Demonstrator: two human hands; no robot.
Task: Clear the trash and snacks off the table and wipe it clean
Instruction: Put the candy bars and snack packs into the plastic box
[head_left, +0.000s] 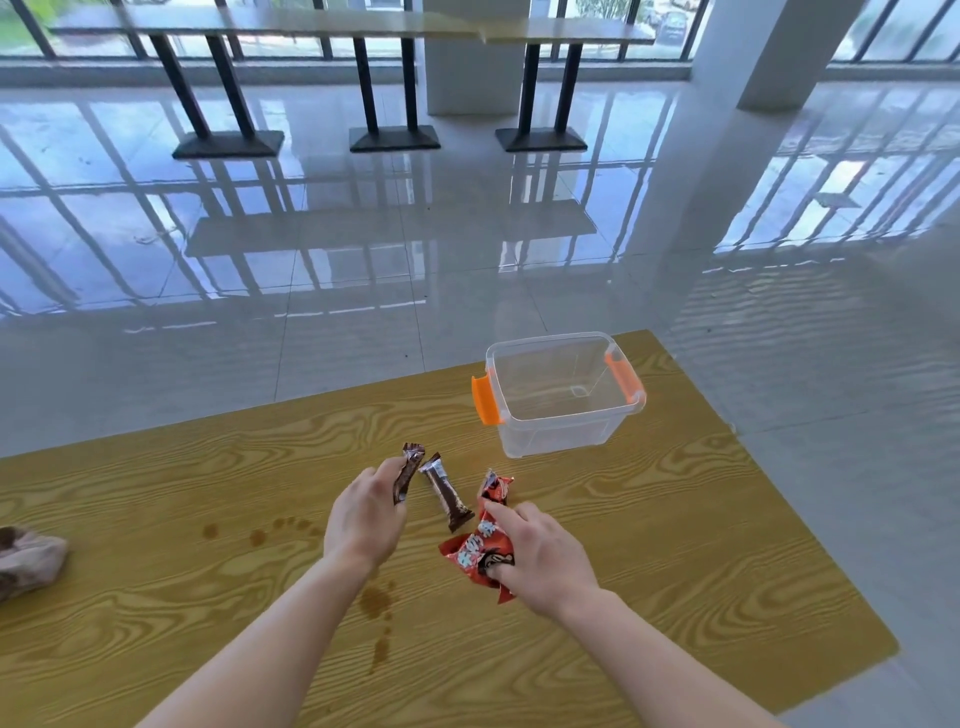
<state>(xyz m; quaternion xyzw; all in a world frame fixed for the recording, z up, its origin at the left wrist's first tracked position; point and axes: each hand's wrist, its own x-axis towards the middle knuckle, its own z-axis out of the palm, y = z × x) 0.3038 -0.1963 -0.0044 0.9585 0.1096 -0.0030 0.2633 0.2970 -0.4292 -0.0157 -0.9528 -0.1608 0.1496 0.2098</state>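
Beyond the far edge of the table lies a glossy tiled floor (363, 249) that reflects the windows. Far back, a long counter (311, 23) stands on black legs with flat square bases. Just behind it are large windows (670, 26), and a white pillar (779, 52) rises at the right.

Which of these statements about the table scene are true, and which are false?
1. The left hand holds a brown snack bar. True.
2. The clear plastic box already contains snacks. False: it is empty.
3. The right hand is on the red snack packets. True.
4. The wooden table is clean. False: brown liquid stains lie near the left forearm.
5. A crumpled cloth lies at the table's right edge. False: it is at the left edge.
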